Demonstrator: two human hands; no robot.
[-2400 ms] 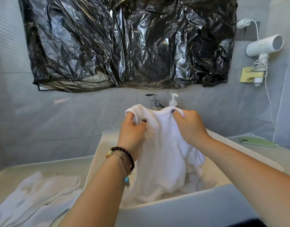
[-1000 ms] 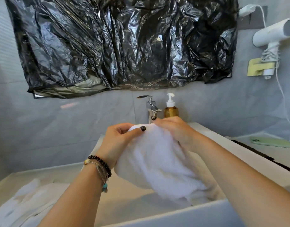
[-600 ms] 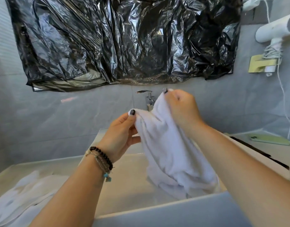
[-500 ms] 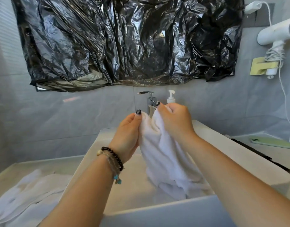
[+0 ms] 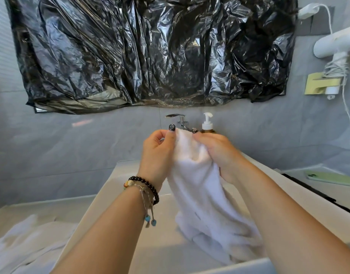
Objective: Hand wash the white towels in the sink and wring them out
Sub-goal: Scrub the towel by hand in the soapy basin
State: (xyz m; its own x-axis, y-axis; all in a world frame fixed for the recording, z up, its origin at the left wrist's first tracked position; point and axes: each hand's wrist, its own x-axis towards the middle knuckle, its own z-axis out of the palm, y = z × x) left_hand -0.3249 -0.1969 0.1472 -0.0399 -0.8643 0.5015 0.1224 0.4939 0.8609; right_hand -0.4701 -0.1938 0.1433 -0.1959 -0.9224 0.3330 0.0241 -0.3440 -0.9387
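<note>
Left hand: the left hand (image 5: 157,155) is raised over the sink (image 5: 130,224), fingers curled, pinching the left upper edge of the white towel (image 5: 197,186) between thumb and fingertips; dark nail polish shows on the thumb.
Right hand: the right hand (image 5: 219,153) is level with the left and just beside it, fingers curled round the right upper edge of the same towel; palm side hidden by cloth.
Towel held: bunched between the two hands at the top, touching both; it hangs straight down from them and its lower end lies crumpled in the basin, below and slightly right of the hands.
Gap between hands: narrow, filled by a fold of the towel.
Other towels: more white towels (image 5: 29,246) lie spread on the table (image 5: 41,210), low and well to the left of the left hand, apart from the sink.
Left wrist: a dark bead bracelet (image 5: 146,187) and thin cords with small blue beads hanging under the forearm.
Behind the hands: a chrome faucet (image 5: 179,120) directly beyond the fingertips; a pump soap bottle (image 5: 207,123) just beyond the right hand, its lower part hidden by that hand.
Above the hands: a crinkled black plastic sheet (image 5: 150,52) fixed to the grey tiled wall.
Right of right hand: a pale green phone (image 5: 331,177) flat on the table, well apart; higher up, a white hair dryer (image 5: 336,46) on a wall holder, cord trailing down.
Water: cannot tell whether the tap runs.
</note>
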